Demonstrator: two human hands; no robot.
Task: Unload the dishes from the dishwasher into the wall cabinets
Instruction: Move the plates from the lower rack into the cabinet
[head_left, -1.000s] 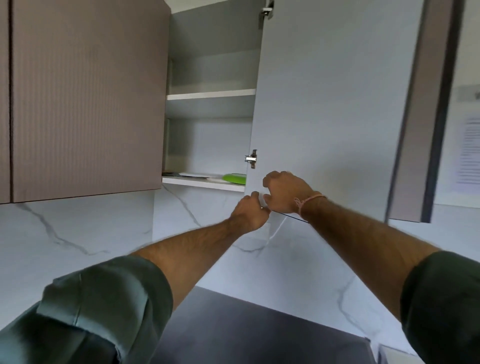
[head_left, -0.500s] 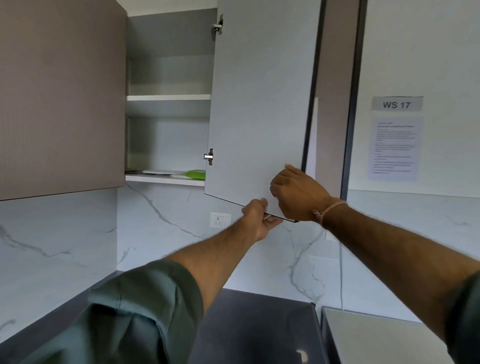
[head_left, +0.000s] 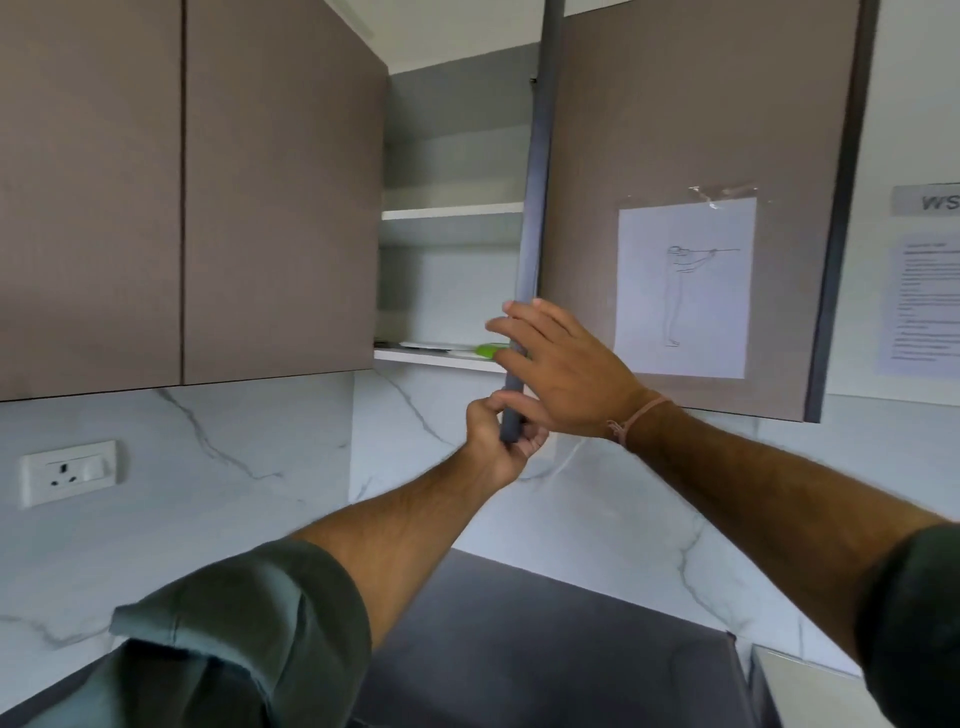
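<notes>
Cabinet door (head_left: 675, 130) juts toward you, your left hand (head_left: 498, 441) gripping its bottom corner, right hand (head_left: 561, 364) spread flat on its edge; a green dish (head_left: 491, 351) lies on the bottom shelf (head_left: 436, 359) in the gap behind.

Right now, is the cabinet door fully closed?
No, the cabinet door stands ajar, its lower corner gripped by the left hand, and the gap shows a shelf and a green item inside.

Cabinet door (head_left: 691, 156) matt brown, fine woven grain; backsplash (head_left: 218, 467) glossy veined marble; sheet (head_left: 685, 286) paper.
</notes>
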